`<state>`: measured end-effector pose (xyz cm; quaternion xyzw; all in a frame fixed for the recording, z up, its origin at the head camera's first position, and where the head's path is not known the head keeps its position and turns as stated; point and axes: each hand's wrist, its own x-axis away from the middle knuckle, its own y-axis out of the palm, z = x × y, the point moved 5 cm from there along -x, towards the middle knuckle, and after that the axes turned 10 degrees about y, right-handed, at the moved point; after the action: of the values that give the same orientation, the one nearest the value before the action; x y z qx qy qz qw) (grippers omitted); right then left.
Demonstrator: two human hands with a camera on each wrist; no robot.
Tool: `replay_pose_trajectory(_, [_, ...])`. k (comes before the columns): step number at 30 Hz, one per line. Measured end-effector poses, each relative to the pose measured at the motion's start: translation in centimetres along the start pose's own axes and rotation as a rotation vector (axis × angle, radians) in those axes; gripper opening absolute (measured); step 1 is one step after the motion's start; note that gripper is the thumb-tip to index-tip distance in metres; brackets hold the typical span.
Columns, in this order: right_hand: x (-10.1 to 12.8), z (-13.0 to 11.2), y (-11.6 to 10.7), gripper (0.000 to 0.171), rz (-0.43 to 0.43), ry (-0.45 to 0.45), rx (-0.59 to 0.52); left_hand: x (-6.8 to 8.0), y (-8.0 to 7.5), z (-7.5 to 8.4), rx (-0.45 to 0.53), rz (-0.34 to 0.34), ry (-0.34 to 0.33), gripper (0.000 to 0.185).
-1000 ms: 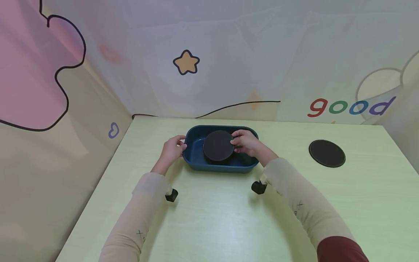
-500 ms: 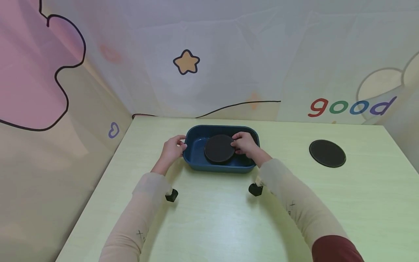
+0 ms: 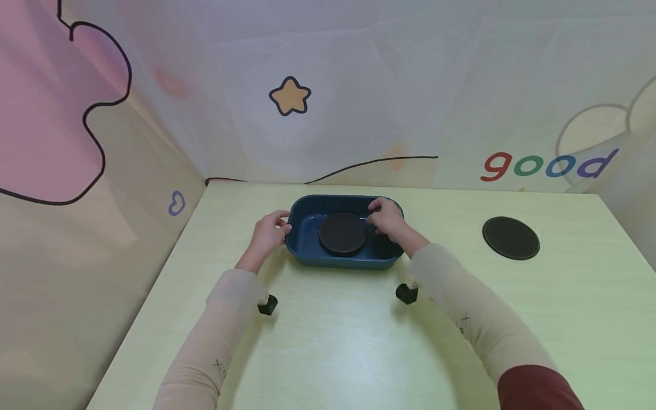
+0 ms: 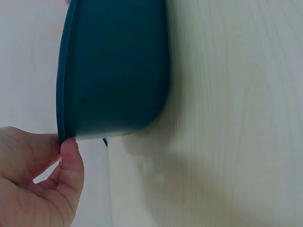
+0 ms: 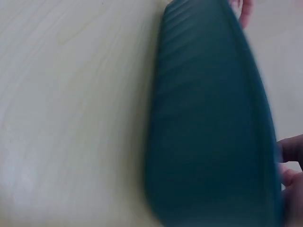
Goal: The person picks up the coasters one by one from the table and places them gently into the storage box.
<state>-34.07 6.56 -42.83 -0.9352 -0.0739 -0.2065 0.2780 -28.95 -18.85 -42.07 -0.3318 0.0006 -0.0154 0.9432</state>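
Note:
A dark blue oblong tub (image 3: pixel 307 250) stands on the pale table, also seen side-on in the left wrist view (image 4: pixel 113 71) and, blurred, in the right wrist view (image 5: pixel 208 123). A black round disc (image 3: pixel 343 233) lies flat inside it. My left hand (image 3: pixel 267 232) holds the tub's left rim, with the thumb (image 4: pixel 71 165) pressed against the rim's edge. My right hand (image 3: pixel 388 220) hovers over the tub's right half with its fingers loosely curled, just off the disc's right edge. Only its fingertips (image 5: pixel 289 165) show in the right wrist view.
A second black disc (image 3: pixel 511 238) lies flat on the table (image 3: pixel 333 341) at the right. Printed cloth walls close in the back (image 3: pixel 359 85) and the left side (image 3: pixel 77 228). Small black wrist cameras (image 3: pixel 267 305) (image 3: pixel 406 294) hang under my sleeves.
The right hand lowered the tilted disc into the tub until it lay flat, then drew its fingers up and back off the disc. The left hand stayed on the rim.

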Motion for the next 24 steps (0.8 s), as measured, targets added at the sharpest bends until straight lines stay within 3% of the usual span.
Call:
replay_pose_trajectory(13, [1.8, -1.2, -3.7, 0.033, -0.101, -0.148, 0.075, 0.0, 0.0, 0.2, -0.01, -0.006, -0.019, 0.036])
replay_pose_trajectory(19, [1.8, -0.2, -6.3, 0.028, -0.066, -0.209, 0.058, 0.1, 0.1, 0.2, -0.018, -0.006, -0.025, 0.036])
replay_pose_trajectory(24, [1.6, 1.1, -8.6, 0.025, -0.037, -0.189, 0.075, 0.0, 0.1, 0.1, -0.022, -0.007, -0.018, 0.036])
